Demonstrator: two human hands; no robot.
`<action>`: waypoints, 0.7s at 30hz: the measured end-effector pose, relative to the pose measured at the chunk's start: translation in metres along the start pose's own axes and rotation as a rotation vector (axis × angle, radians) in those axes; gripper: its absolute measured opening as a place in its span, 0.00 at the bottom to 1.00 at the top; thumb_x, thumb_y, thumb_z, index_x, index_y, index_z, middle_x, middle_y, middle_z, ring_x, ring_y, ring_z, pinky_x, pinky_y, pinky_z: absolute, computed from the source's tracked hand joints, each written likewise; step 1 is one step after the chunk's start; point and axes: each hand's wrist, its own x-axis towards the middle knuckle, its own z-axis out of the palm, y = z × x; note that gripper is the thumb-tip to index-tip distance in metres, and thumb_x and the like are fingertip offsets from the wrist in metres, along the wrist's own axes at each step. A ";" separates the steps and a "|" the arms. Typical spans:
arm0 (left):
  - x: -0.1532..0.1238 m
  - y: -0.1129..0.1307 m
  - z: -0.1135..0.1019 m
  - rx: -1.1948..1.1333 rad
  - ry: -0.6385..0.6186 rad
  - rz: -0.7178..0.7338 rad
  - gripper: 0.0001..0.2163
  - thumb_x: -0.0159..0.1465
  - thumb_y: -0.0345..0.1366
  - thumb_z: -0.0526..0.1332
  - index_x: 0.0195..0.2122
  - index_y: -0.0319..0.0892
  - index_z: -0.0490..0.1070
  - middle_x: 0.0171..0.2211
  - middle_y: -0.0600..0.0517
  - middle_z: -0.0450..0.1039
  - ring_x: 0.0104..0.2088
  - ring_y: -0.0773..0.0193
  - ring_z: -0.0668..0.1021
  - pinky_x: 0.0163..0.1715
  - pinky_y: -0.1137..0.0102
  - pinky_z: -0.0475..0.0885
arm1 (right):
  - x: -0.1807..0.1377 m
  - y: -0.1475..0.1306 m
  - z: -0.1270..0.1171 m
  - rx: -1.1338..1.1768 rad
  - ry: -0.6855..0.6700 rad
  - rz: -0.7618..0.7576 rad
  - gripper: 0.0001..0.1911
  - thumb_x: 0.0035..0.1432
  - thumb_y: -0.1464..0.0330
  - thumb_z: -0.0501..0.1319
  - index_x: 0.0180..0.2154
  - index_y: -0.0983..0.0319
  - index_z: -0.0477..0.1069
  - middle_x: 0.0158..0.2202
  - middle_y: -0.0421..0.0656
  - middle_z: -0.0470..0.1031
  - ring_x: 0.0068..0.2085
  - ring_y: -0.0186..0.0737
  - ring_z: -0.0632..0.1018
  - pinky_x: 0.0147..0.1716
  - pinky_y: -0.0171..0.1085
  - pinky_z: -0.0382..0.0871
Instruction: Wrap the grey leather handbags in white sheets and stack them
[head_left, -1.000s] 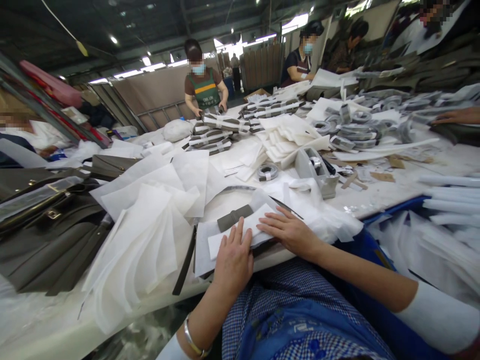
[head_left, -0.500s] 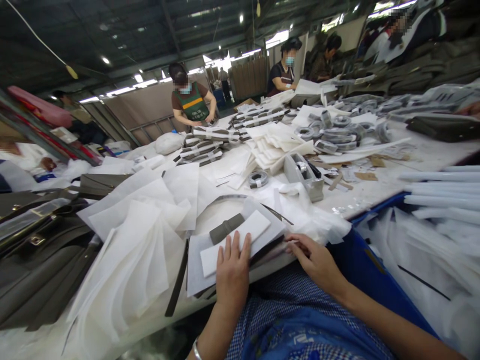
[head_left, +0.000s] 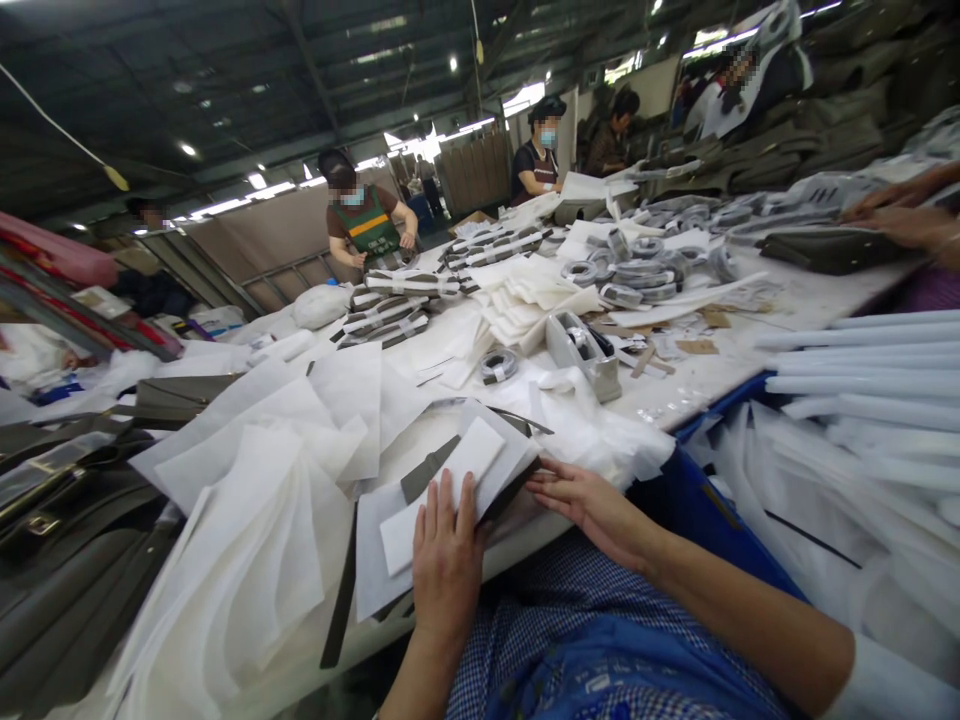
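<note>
My left hand (head_left: 448, 560) lies flat, fingers spread, on a white foam pad (head_left: 480, 455). The pad rests at a slant over a pale paper sheet (head_left: 375, 555). Beneath them is a dark grey-brown bag piece (head_left: 517, 488), its right side tilted up and mostly covered. Part of a grey-brown band (head_left: 429, 470) shows beyond the pad. My right hand (head_left: 592, 510) has its fingers stretched out, tips touching the bag piece's right edge; its thumb is hard to make out. A dark strap (head_left: 341, 590) hangs over the table's front edge.
Fanned white sheets (head_left: 247, 540) and dark bags (head_left: 67, 560) lie at left. A grey box (head_left: 589, 355) and wrapped coils (head_left: 499, 367) stand farther back. A blue bin (head_left: 712, 495) with plastic is at right. Co-workers stand across the table; another person's hands (head_left: 911, 215) are at far right.
My right hand has moved in to the bag piece's right edge, which now tilts up, and its fingers have straightened. The pad has shifted over the grey-brown band. My left hand stays on the pad.
</note>
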 end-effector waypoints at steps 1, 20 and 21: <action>0.000 -0.001 -0.001 -0.011 0.012 -0.010 0.36 0.69 0.39 0.59 0.72 0.43 0.40 0.69 0.37 0.52 0.67 0.42 0.61 0.60 0.50 0.66 | -0.001 -0.002 0.006 0.007 -0.009 -0.022 0.19 0.53 0.71 0.65 0.48 0.61 0.74 0.49 0.49 0.79 0.54 0.47 0.78 0.62 0.50 0.66; 0.009 -0.029 -0.018 -0.122 0.148 -0.224 0.37 0.66 0.32 0.62 0.72 0.46 0.44 0.68 0.44 0.58 0.64 0.49 0.68 0.59 0.58 0.69 | 0.078 -0.028 -0.079 -1.783 -0.057 -0.892 0.04 0.60 0.68 0.66 0.36 0.57 0.81 0.51 0.43 0.79 0.56 0.52 0.74 0.54 0.52 0.67; 0.009 -0.029 -0.018 -0.125 0.147 -0.224 0.37 0.66 0.32 0.62 0.72 0.47 0.44 0.68 0.44 0.58 0.64 0.49 0.67 0.59 0.57 0.69 | 0.081 -0.028 -0.078 -1.759 -0.062 -0.894 0.04 0.61 0.69 0.65 0.35 0.57 0.80 0.49 0.42 0.80 0.55 0.50 0.75 0.53 0.50 0.67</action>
